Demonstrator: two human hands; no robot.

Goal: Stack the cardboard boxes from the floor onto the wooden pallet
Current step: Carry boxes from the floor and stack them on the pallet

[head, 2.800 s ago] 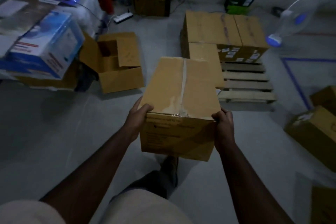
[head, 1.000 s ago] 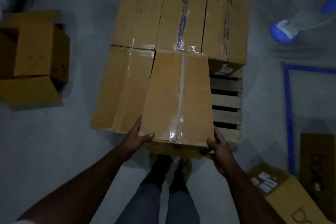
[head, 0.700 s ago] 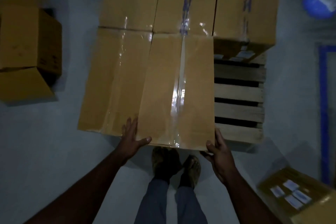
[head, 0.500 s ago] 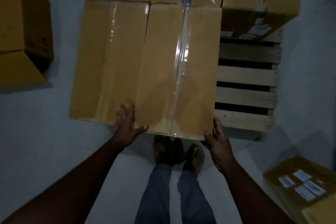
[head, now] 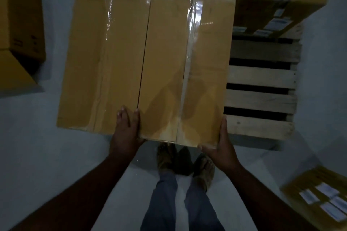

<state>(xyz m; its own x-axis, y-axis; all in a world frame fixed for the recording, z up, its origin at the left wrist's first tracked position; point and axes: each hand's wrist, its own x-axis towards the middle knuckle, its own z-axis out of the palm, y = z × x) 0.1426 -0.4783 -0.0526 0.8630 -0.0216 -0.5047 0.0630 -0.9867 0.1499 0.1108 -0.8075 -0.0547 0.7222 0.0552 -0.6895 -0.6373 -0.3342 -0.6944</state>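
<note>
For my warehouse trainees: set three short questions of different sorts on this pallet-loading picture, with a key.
1. True or false: the wooden pallet is fully covered by boxes.
2. Which hand lies with its fingers on top of the neighbouring box: left or right?
3. The taped box being placed sits: A) on the floor, B) beside another box on the pallet, C) on a shelf.

Key: 1 false, bare slats show. 2 left hand; the right hand holds the taped box's corner. 3 B.
</note>
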